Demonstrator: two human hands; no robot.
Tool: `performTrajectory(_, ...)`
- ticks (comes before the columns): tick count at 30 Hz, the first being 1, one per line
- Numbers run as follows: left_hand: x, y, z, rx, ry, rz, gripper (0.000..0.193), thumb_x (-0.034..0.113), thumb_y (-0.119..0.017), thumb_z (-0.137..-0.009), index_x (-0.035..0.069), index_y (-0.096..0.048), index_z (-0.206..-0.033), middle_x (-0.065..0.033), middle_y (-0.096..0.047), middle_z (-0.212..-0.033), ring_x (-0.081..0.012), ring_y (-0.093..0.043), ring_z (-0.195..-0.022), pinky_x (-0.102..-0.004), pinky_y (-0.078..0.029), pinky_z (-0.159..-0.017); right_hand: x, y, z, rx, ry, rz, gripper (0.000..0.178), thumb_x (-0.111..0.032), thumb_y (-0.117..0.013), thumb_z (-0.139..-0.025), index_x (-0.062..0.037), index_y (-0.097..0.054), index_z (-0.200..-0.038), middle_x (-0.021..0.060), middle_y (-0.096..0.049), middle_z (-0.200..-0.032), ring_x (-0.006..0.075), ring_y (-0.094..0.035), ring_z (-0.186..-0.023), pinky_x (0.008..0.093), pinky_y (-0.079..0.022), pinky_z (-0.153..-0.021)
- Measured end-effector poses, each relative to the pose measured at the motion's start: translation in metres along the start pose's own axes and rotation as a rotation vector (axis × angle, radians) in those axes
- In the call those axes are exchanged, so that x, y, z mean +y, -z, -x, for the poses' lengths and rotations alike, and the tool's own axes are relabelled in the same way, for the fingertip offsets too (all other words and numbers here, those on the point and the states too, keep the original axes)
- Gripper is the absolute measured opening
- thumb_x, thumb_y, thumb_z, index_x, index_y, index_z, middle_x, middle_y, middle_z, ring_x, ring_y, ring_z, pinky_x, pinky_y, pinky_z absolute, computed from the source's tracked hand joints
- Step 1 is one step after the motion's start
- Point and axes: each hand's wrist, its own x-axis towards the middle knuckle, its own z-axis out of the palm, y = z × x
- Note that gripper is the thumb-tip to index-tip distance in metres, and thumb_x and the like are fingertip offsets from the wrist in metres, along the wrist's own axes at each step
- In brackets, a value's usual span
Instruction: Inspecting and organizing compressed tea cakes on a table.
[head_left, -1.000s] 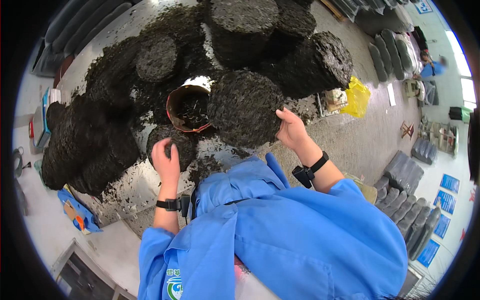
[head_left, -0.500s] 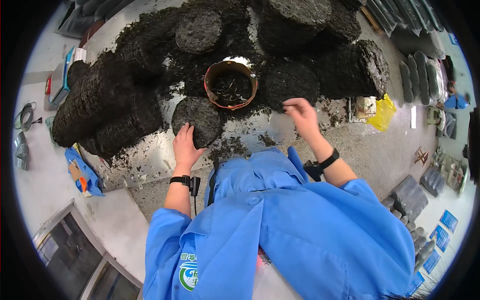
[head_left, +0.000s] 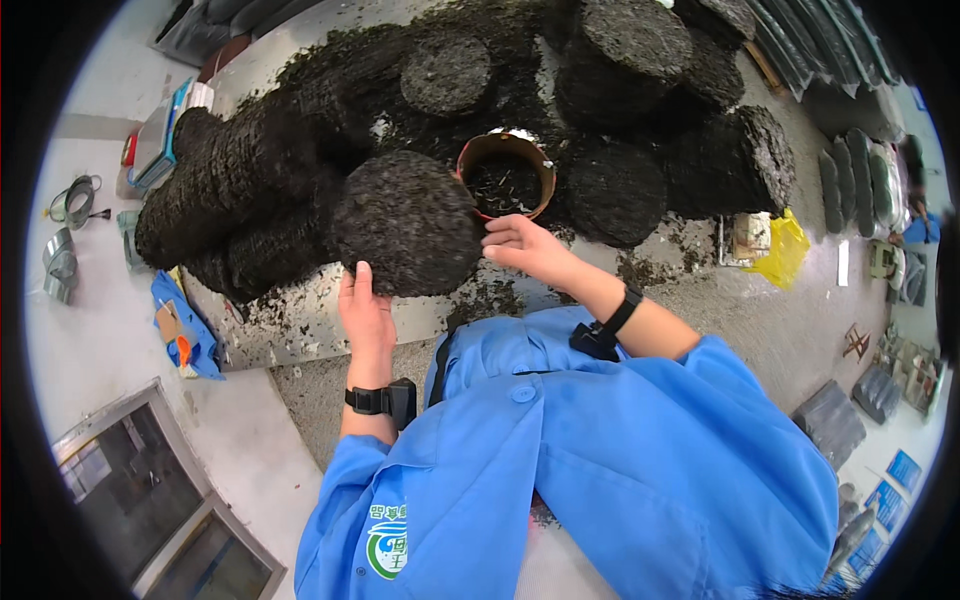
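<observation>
A round dark sheet of what looks like dried seaweed (head_left: 408, 222) is held up in front of me, nearer than the stacks behind it. At its lower left edge my left hand (head_left: 366, 308) grips it; some fingers are hidden behind it. My right hand (head_left: 528, 247) is beside the sheet's right edge, fingers stretched out, holding nothing I can see. Whether its fingertips touch the edge I cannot tell. Just beyond the right hand stands a round reddish-brown bin (head_left: 510, 180) with dark scraps in it. Another round dark disc (head_left: 614, 196) lies right of the bin.
Long stacks of dark sheets (head_left: 235, 180) lie at left, with a further stack (head_left: 735, 160) at right and upright ones (head_left: 640, 45) behind. Dark crumbs litter the metal table (head_left: 290, 335). A yellow plastic bag (head_left: 782, 250) is at the right; a blue cloth (head_left: 188, 330) hangs left.
The left hand has raised a round dark sheet off the table. My right hand has moved left from the right-hand disc to the raised sheet's edge. The view has shifted slightly.
</observation>
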Motion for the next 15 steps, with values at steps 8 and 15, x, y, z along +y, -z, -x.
performTrajectory(8,-0.018,-0.047,0.001,-0.343,0.381,0.159,0.024,0.022,-0.056,-0.105,0.009,-0.057,-0.125,-0.0041,-0.066,-0.115,-0.0185,-0.068,-0.097,-0.0357,-0.058,-0.080,-0.015,0.025,0.025,-0.009,-0.041,-0.708,0.049,0.003,-0.066,-0.092,-0.0003,-0.050,-0.138,0.0128,-0.060,-0.135,0.0272,-0.059,-0.126,0.0453,-0.048,-0.109)
performTrajectory(15,-0.011,-0.087,-0.002,-0.164,-0.691,-0.737,0.030,0.012,-0.068,-0.094,0.005,-0.061,-0.123,-0.0016,-0.065,-0.096,-0.0190,-0.062,-0.092,-0.0363,-0.049,-0.088,-0.015,0.047,0.050,0.166,0.083,-0.547,0.057,0.007,-0.068,-0.088,0.0000,-0.048,-0.141,0.0125,-0.060,-0.135,0.0223,-0.059,-0.124,0.0394,-0.049,-0.106)
